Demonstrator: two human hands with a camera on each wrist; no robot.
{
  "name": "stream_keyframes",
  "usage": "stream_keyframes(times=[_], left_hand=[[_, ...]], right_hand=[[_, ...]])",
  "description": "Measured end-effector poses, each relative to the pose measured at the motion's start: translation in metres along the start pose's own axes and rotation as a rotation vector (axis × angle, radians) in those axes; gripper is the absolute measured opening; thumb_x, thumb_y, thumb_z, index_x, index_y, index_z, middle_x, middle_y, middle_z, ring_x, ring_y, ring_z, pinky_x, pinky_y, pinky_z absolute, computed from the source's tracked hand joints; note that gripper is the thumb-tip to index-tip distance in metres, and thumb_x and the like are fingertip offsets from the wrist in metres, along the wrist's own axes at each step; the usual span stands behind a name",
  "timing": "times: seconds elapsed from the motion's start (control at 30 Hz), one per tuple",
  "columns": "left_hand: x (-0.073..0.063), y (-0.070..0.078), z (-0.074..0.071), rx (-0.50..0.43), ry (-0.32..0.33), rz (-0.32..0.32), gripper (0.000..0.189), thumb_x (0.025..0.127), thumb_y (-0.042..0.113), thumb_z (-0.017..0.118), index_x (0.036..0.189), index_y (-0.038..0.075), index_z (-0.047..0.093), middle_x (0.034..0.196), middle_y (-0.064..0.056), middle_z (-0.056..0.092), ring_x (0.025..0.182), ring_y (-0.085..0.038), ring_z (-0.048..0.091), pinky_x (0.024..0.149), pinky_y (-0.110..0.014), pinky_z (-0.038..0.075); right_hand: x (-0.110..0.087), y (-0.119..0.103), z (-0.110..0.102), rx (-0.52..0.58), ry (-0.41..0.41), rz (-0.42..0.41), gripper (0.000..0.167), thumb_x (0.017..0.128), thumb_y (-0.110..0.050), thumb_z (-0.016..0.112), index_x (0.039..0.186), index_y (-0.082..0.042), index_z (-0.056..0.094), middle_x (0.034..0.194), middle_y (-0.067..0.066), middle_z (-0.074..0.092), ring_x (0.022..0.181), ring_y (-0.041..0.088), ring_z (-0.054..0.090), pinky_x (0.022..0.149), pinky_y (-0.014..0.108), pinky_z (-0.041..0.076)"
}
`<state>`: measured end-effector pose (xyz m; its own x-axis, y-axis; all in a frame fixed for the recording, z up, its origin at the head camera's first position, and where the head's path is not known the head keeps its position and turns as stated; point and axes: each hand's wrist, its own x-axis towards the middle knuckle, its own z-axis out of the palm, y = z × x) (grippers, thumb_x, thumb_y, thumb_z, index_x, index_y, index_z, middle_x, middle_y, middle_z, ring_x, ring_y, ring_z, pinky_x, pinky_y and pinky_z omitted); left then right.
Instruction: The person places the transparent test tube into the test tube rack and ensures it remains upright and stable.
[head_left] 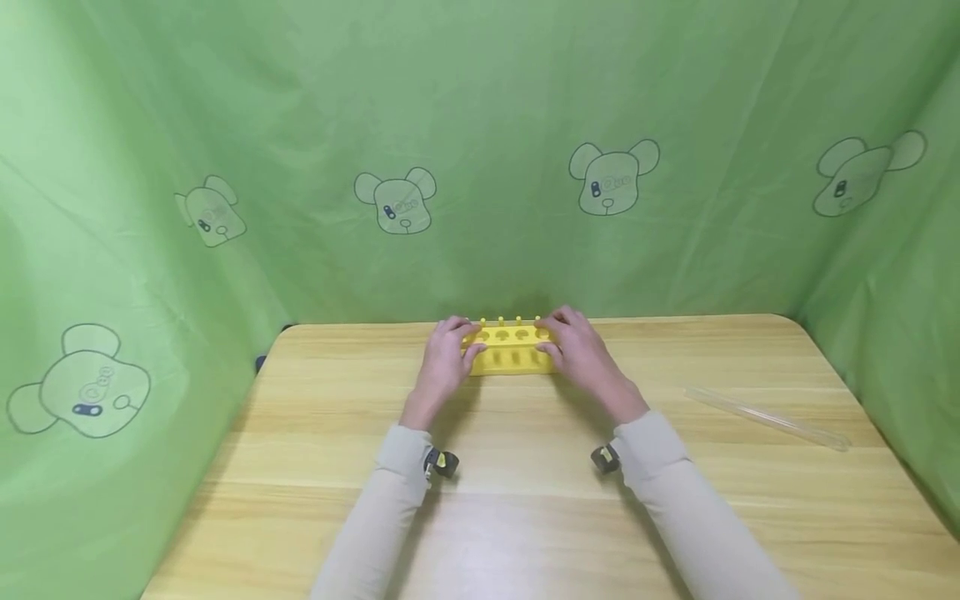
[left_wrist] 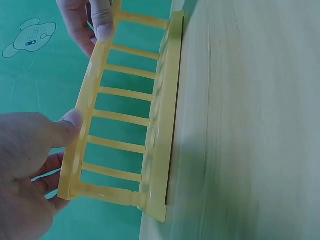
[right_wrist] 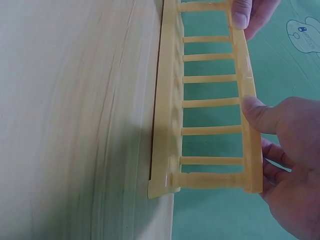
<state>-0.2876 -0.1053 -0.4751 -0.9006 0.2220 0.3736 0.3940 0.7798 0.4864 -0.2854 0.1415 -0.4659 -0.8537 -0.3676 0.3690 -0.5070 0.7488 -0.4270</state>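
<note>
A yellow test tube rack [head_left: 516,364] stands upright at the far edge of the table, with round holes and a row of short pegs along its top. My left hand [head_left: 442,360] grips the left end of its upper plate, thumb in front and fingers behind. At the opposite end, my right hand [head_left: 583,352] holds the same plate in a matching grip. Both wrist views show the rack's thin uprights [left_wrist: 120,119] between the top plate and the base [right_wrist: 166,110], which appears to rest on the table. No tubes are visible in it.
A long clear tube [head_left: 772,419] lies slantwise on the right side of the wooden table [head_left: 517,533]. Green cloth [head_left: 495,100] with bear-head outlines hangs behind the table and on both sides, close behind the rack.
</note>
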Motion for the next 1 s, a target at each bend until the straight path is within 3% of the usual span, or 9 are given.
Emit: stream_keyframes(times=[0.37, 0.8, 1.0], left_hand=[[-0.002, 0.008, 0.002, -0.004, -0.007, -0.004, 0.040, 0.094, 0.023, 0.076, 0.130, 0.006, 0.069, 0.131, -0.010, 0.064, 0.120, -0.025, 0.057, 0.108, -0.035, 0.049], [-0.010, 0.009, 0.009, -0.027, 0.043, 0.034, 0.038, 0.092, 0.021, 0.078, 0.125, 0.004, 0.071, 0.125, -0.010, 0.067, 0.118, -0.025, 0.059, 0.106, -0.035, 0.051], [-0.007, 0.011, 0.009, -0.024, 0.055, 0.055, 0.038, 0.091, 0.021, 0.079, 0.124, 0.004, 0.071, 0.123, -0.010, 0.068, 0.116, -0.025, 0.060, 0.106, -0.037, 0.050]], right_hand=[[-0.004, 0.003, -0.004, 0.009, 0.002, 0.037, 0.043, 0.094, -0.013, 0.076, 0.132, 0.001, 0.064, 0.124, 0.018, 0.057, 0.112, 0.035, 0.054, 0.099, 0.049, 0.051], [-0.015, 0.002, -0.002, 0.015, -0.003, 0.077, 0.043, 0.094, -0.013, 0.075, 0.133, 0.000, 0.064, 0.126, 0.020, 0.056, 0.115, 0.036, 0.053, 0.103, 0.051, 0.050], [-0.016, 0.002, -0.006, 0.004, 0.004, 0.082, 0.043, 0.095, -0.013, 0.074, 0.134, -0.001, 0.063, 0.126, 0.018, 0.056, 0.116, 0.036, 0.053, 0.103, 0.052, 0.050]])
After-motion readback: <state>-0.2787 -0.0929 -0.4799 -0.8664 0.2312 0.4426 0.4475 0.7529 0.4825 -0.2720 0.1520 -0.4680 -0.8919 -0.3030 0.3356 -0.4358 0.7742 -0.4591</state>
